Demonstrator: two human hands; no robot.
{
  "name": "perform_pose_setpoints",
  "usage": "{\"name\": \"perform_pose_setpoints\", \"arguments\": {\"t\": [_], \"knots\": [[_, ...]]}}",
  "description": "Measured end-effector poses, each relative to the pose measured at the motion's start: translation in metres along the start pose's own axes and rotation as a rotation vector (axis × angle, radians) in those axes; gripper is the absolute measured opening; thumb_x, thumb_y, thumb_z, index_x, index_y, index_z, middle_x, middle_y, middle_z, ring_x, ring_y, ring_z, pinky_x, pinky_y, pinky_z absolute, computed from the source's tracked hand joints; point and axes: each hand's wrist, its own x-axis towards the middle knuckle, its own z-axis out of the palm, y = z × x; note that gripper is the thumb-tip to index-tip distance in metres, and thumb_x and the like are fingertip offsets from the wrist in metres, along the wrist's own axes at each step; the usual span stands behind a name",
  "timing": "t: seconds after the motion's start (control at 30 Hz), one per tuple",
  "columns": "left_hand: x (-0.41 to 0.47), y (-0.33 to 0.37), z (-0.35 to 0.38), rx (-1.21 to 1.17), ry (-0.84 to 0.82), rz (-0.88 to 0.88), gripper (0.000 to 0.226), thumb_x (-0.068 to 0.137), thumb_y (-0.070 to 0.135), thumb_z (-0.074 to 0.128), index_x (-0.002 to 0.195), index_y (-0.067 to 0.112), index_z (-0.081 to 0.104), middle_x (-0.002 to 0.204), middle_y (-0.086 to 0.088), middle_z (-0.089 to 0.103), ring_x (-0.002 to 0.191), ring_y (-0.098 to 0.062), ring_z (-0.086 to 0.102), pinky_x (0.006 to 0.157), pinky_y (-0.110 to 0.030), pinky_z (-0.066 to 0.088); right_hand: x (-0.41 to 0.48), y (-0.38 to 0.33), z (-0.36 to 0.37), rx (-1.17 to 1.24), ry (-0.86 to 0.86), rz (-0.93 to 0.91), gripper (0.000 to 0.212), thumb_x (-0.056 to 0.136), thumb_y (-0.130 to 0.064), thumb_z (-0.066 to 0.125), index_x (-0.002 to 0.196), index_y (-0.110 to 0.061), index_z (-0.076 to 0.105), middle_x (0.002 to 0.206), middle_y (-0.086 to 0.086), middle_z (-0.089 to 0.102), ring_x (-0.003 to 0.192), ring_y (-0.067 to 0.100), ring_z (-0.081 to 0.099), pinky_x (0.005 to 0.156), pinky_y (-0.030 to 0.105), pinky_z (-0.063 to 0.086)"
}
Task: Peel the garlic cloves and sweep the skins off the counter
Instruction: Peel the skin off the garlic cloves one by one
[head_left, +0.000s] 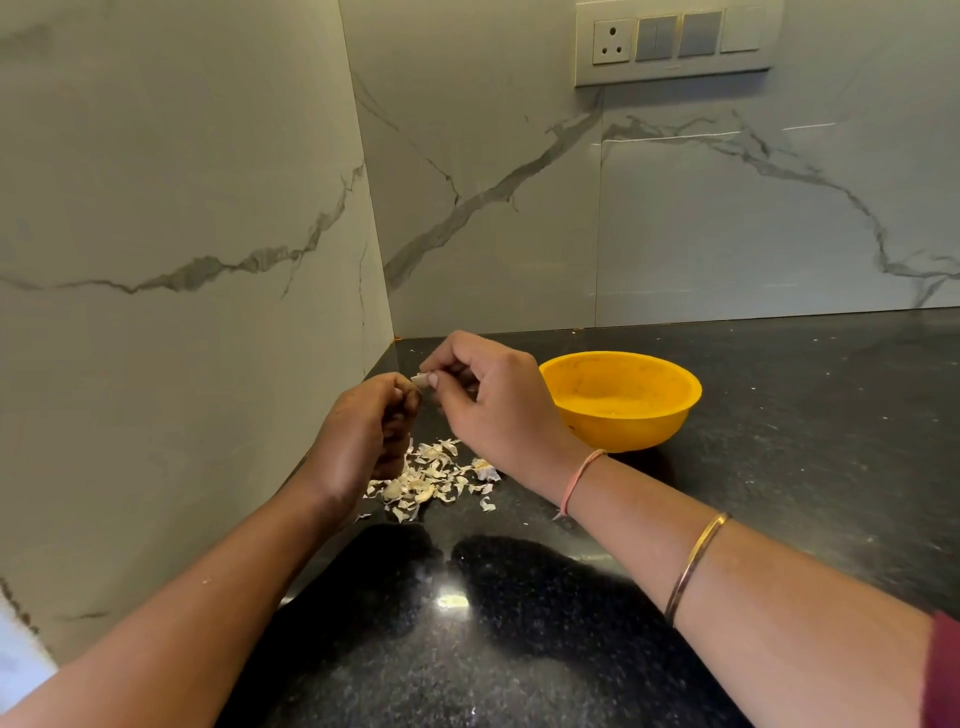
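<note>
Nearest me, the skins (434, 478) lie heaped on the counter (519, 623). Just above them my left hand (363, 431) curls round the garlic clove (420, 380) and my right hand (493, 410) pinches its tip. I'd peel in short strips over that heap. The bowl (623, 428) sits beyond.

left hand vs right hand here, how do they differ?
The left hand sits lower, fingers curled in, holding the garlic clove. The right hand is higher and pinches the clove's tip with thumb and forefinger. The right arm wears a pink thread and a gold bangle; the left arm is bare. Shared: both grip the same clove, over the pile of skins on the counter.
</note>
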Motion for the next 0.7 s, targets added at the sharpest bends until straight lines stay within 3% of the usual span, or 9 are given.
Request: {"name": "perform_pose_setpoints", "arguments": {"t": [0.1,0.27,0.6,0.7], "knots": [[0.002,0.0,0.0,0.015,0.038,-0.02,0.03,0.089,0.004,0.028,0.064,0.013,0.041,0.044,0.007,0.023,0.037,-0.007,0.017,0.039,-0.013,0.015,0.0,0.001,0.0,0.06,-0.003,0.07,0.007,0.086,-0.001,0.059,0.087,-0.004,0.066,0.081,0.008,0.069,0.074,0.022,0.066,0.067,0.041,0.057],[0.0,-0.003,-0.001,0.096,0.028,0.089,0.028,0.094,0.01,0.031,0.07,0.011,0.045,0.044,0.01,0.026,0.038,-0.006,0.02,0.04,-0.016,0.017,0.0,0.001,0.001,0.089,-0.009,0.111,0.007,0.086,-0.001,0.06,0.086,-0.006,0.065,0.079,0.004,0.068,0.075,0.019,0.066,0.069,0.041,0.057],[0.003,-0.01,-0.004,0.164,0.021,0.19,0.031,0.096,0.011,0.034,0.068,0.009,0.048,0.042,0.01,0.03,0.037,-0.005,0.023,0.037,-0.016,0.02,-0.002,0.001,-0.001,0.002,-0.049,0.058,0.008,0.087,-0.003,0.059,0.09,-0.006,0.066,0.082,0.005,0.068,0.076,0.016,0.065,0.066,0.03,0.055],[0.004,-0.012,-0.006,0.241,0.023,0.239,0.029,0.091,0.023,0.044,0.064,0.013,0.05,0.043,0.01,0.033,0.038,-0.004,0.027,0.039,-0.019,0.023,-0.002,0.0,-0.002,-0.039,-0.063,0.002,0.009,0.087,-0.003,0.059,0.091,-0.005,0.066,0.086,0.007,0.069,0.078,0.017,0.064,0.067,0.028,0.055]]}}
